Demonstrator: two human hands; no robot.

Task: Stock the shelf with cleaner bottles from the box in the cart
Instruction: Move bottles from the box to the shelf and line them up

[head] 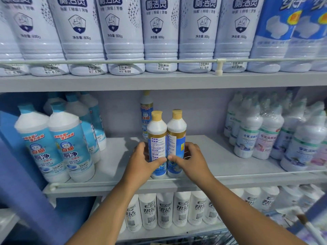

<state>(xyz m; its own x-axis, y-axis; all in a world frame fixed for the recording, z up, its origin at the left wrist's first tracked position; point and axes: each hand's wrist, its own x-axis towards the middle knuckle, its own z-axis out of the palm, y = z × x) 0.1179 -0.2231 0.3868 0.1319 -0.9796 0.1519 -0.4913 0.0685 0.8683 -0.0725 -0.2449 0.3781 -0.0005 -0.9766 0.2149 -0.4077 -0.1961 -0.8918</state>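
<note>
Two white cleaner bottles with tan caps and blue-and-gold labels stand side by side at the front of the middle shelf (230,156). My left hand (143,160) grips the left bottle (157,137), thumb across its front. My right hand (189,159) grips the right bottle (177,133) the same way. Both bottles are upright and touch each other. A third bottle of the same kind (146,114) stands behind them near the back wall. The box and the cart's inside are out of view.
Blue-labelled white bottles (53,147) crowd the shelf's left end, shrink-wrapped white bottles (265,131) the right. Large 800g bottles (159,36) fill the shelf above, white bottles (164,209) the shelf below. A low rail (247,175) runs along the shelf front.
</note>
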